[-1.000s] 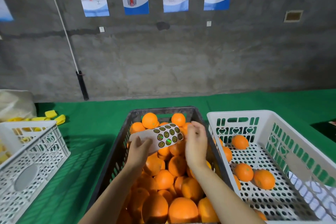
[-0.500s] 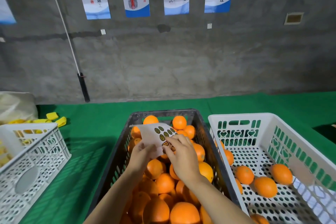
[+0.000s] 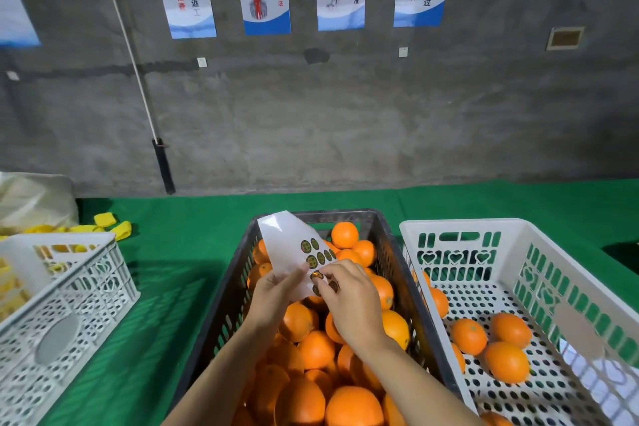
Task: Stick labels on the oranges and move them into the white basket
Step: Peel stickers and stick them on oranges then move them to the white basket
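- The label sheet is held upright over the far half of the dark crate, probably so that a sticker can be peeled within reach of the fruit.
- Its near edge is gripped by the left hand, fingers curled round the paper.
- One sticker at the sheet's near right corner is pinched by the fingers of the right hand.
- The oranges are piled in the crate; a few lie in the white basket to the right on the green worktop.
- Compared with half a second ago, the sheet has been tilted more upright, and the right hand is kept at the same corner.
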`<state>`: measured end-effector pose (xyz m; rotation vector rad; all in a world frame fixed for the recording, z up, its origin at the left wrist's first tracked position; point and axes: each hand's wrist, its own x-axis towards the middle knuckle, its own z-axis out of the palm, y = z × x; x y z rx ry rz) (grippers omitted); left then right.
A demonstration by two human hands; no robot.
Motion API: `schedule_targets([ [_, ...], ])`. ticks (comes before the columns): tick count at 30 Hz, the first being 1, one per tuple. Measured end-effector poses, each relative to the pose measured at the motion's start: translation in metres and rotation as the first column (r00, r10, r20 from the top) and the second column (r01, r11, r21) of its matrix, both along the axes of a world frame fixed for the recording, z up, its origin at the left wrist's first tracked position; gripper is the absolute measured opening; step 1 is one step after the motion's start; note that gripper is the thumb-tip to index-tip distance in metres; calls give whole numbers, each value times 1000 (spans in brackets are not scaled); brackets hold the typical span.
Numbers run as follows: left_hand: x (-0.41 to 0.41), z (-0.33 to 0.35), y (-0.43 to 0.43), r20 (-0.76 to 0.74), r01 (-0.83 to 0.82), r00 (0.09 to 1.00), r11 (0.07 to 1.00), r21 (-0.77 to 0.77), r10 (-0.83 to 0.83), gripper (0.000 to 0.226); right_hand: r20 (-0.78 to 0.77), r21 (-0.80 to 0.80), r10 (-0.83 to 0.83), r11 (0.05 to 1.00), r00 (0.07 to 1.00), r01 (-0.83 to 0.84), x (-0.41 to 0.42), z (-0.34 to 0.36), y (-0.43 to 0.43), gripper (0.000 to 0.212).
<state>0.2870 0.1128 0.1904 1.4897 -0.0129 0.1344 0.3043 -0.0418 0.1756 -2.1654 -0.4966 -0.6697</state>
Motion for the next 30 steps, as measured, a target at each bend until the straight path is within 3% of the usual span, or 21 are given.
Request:
schedule_targets([
  [4,1,-1,0,1,20,1000,1000,-21,-20,34,-12,10,9,1000,1000,-9,1,-2,0,11],
  [8,2,-3,1,14,18,1000,999,-29,-18,29,-33,26,16,1000,999,-15,2,-2,0,28],
  [19,3,-4,-1,-22,-11,1000,998,-54,10,32,80,30,-37,999,996,34,-1,-3,2,15],
  [25,7,-9,1,-37,-127,991,991,-37,126,26,69,45,57,997,996,-60,-1,-1,1,11],
  [30,12,-13,3,-41,-296,955,950,-97,294,23,10,66,38,997,999,-38,0,0,1,12],
])
